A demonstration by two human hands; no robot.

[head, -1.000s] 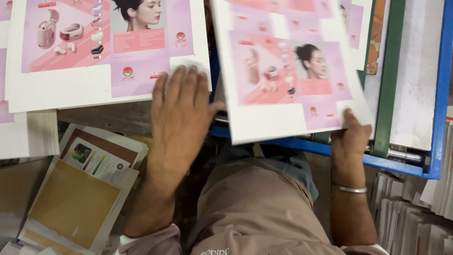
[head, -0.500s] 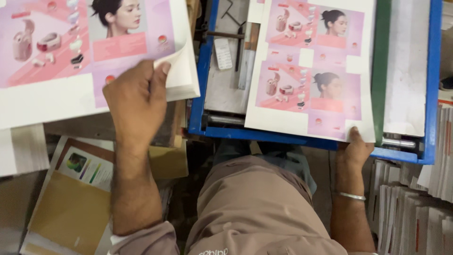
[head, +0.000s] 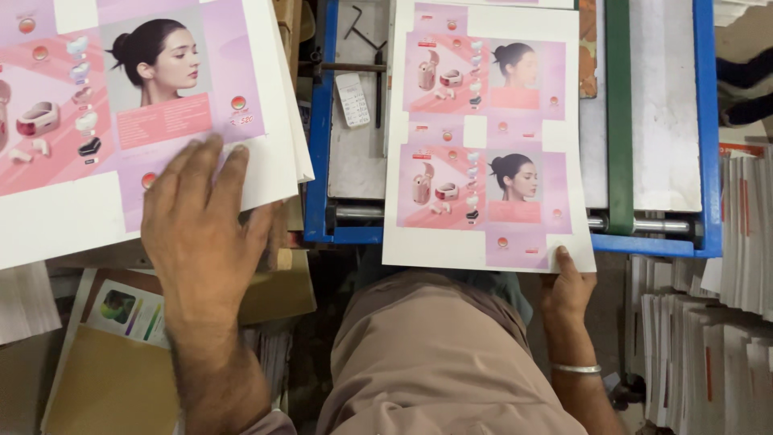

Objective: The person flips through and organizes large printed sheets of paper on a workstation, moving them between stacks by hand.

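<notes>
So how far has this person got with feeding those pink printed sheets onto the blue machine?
One printed sheet already lies on the blue-framed machine bed, with the right hand pinching its near corner. The left hand rests flat on the stack of printed sheets beside it. That stack looks several sheets deep at its edge, so plenty seems left; how many are finished cannot be told.

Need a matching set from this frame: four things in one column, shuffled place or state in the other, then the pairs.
Things:
1. left hand
2. right hand
3. green belt
4. bracelet

Places or states:
A. runs up and down the blue-framed table
B. flat on the stack of printed sheets at left
C. around the right wrist
D. grips the bottom edge of the single printed sheet

Pairs: 1-B, 2-D, 3-A, 4-C
</notes>
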